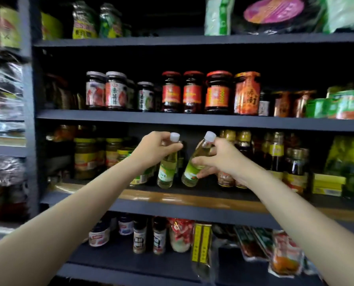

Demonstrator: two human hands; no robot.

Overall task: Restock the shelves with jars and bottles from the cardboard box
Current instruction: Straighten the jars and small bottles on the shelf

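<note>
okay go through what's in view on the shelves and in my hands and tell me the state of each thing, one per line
Left bottle: capped, near upright, held at its neck.
Right bottle: capped, tilted, held at mid-body.
Left hand: grip closed on left bottle.
Right hand: grip closed on right bottle.
Red-lidded jars: upright, lidded, shelf above.
Dark sauce bottles: upright, capped.

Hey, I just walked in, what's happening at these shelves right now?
A person is stocking a store shelf, with a small clear bottle in each hand. The left hand holds the left bottle by its neck, nearly upright. The right hand has its grip around the right bottle, which is tilted. Both bottles have white caps and green labels and are over the third shelf, between yellow-lidded jars and dark sauce bottles. No cardboard box is in view.
</note>
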